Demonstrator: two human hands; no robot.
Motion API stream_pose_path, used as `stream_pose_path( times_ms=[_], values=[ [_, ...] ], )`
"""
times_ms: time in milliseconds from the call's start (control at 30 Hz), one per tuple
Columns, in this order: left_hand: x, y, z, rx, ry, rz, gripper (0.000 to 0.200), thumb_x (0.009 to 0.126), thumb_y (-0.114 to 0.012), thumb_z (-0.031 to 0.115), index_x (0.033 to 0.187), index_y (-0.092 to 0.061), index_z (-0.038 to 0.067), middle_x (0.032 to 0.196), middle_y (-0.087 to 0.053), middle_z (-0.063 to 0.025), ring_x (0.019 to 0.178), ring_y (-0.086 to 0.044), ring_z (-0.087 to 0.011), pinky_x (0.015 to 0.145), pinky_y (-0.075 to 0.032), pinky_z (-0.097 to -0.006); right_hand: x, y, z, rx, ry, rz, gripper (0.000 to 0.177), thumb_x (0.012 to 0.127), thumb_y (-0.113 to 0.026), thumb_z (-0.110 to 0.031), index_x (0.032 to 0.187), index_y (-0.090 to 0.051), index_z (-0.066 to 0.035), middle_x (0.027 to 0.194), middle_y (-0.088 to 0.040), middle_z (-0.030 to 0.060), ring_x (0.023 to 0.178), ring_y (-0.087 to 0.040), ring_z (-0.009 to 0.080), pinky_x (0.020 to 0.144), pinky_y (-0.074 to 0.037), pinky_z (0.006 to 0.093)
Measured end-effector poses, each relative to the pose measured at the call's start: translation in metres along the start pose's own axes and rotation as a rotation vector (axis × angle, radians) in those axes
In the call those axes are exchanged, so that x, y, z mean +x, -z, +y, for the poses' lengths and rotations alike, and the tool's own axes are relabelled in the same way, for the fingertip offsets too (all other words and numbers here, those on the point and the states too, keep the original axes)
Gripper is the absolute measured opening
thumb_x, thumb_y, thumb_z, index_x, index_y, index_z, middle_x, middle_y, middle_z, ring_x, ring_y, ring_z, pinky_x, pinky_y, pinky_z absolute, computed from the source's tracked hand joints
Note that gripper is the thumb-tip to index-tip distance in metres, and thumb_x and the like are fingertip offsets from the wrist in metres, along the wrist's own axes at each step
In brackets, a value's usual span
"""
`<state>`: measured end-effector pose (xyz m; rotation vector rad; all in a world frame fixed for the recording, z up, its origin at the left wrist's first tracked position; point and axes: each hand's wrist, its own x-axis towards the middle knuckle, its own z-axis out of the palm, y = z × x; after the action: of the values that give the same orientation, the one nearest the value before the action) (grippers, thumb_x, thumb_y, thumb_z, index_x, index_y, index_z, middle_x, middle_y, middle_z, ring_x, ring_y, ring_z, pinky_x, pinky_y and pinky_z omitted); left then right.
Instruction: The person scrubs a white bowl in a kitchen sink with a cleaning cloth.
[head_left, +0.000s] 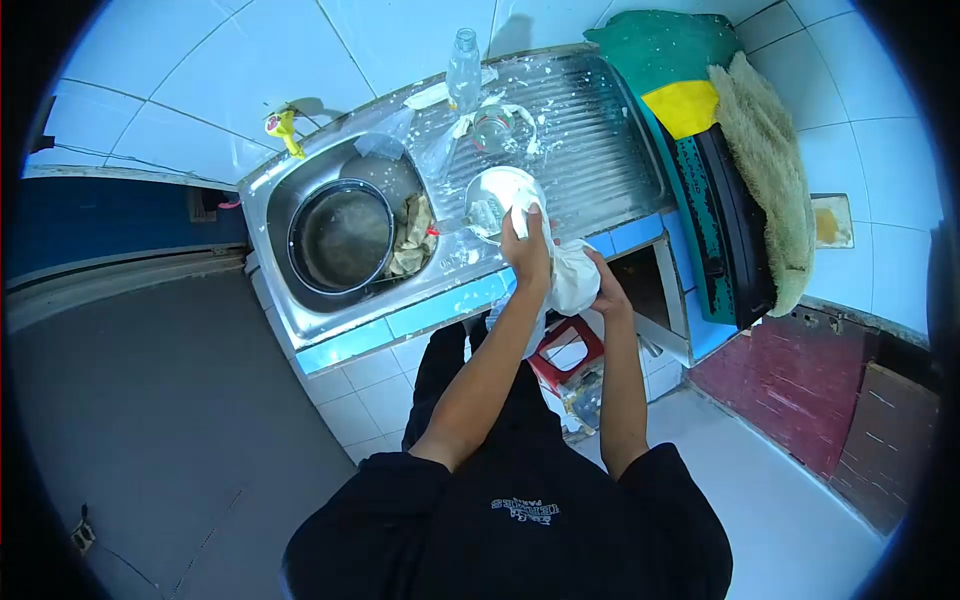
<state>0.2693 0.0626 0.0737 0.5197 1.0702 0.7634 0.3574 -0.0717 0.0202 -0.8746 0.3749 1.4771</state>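
At your counter's [440,302] front edge, your right hand [609,288] curls its fingers around the side of the bunched white bag [574,280]. Just beyond, your left hand [530,243] pinches white material [519,216] over the white tub [500,190], which sits right of the sink [283,222] holding a dark-rimmed basin [342,237]; farther back, a clear bottle [464,78] stands upright near the rear edge.
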Motion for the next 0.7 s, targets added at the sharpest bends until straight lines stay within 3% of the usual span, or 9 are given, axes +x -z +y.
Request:
stream_pose_path(
  times_ms=[100,167,200,267,467,700],
  values=[
    [0.011,0.005,-0.015,0.091,-0.119,-0.010,0.042,0.090,-0.060,0.025,0.124,-0.047,0.003,0.102,-0.058,-0.0093,0.073,-0.061,-0.0144,0.049,-0.049,-0.0270,0.002,0.003,0.001,0.020,0.011,-0.053,0.043,0.093,-0.052,-0.031,0.128,-0.050,-0.005,0.122,-0.059,0.0093,0.108,-0.059,0.0225,0.092,-0.049,0.0365],
    [0.022,0.011,-0.028,0.302,-0.320,0.021,0.041,0.090,-0.061,0.023,0.122,-0.050,0.000,0.106,-0.058,-0.0112,0.083,-0.061,-0.0173,0.064,-0.051,-0.0288,0.002,0.004,0.001,0.018,0.023,-0.019,0.044,0.093,-0.052,-0.031,0.128,-0.050,-0.004,0.122,-0.059,0.0097,0.108,-0.060,0.0229,0.092,-0.049,0.0368],
    [0.013,0.007,-0.015,0.303,-0.321,0.020,0.041,0.090,-0.061,0.023,0.122,-0.050,0.000,0.106,-0.058,-0.0112,0.083,-0.061,-0.0173,0.064,-0.051,-0.0288,0.002,0.003,0.002,0.019,0.023,-0.020,0.044,0.093,-0.052,-0.031,0.128,-0.050,-0.004,0.122,-0.059,0.0097,0.108,-0.060,0.0229,0.092,-0.049,0.0368],
    [-0.003,0.000,0.005,0.313,-0.372,0.021,0.045,0.089,-0.062,0.022,0.120,-0.049,-0.007,0.112,-0.057,-0.0159,0.105,-0.053,-0.0233,0.092,-0.041,-0.0330,0.002,0.000,0.002,-0.013,0.045,0.009,0.045,0.094,-0.051,-0.032,0.128,-0.050,-0.003,0.123,-0.058,0.0105,0.108,-0.059,0.0230,0.093,-0.049,0.0368],
    [0.000,0.004,-0.001,0.443,-0.541,0.015,0.043,0.091,-0.059,0.023,0.122,-0.049,-0.005,0.113,-0.056,-0.0160,0.104,-0.054,-0.0225,0.091,-0.042,-0.0337,0.000,-0.008,0.004,-0.002,0.043,-0.040,0.045,0.095,-0.049,-0.033,0.128,-0.049,-0.002,0.124,-0.058,0.0112,0.109,-0.059,0.0231,0.093,-0.048,0.0362],
    [-0.002,0.003,0.002,0.480,-0.545,0.019,0.044,0.093,-0.057,0.027,0.121,-0.049,-0.006,0.113,-0.056,-0.0180,0.104,-0.053,-0.0231,0.090,-0.042,-0.0339,0.000,-0.014,0.007,-0.047,0.096,0.029,0.046,0.093,-0.050,-0.036,0.126,-0.051,-0.004,0.120,-0.060,0.0098,0.106,-0.060,0.0219,0.090,-0.050,0.0363]
  ],
)
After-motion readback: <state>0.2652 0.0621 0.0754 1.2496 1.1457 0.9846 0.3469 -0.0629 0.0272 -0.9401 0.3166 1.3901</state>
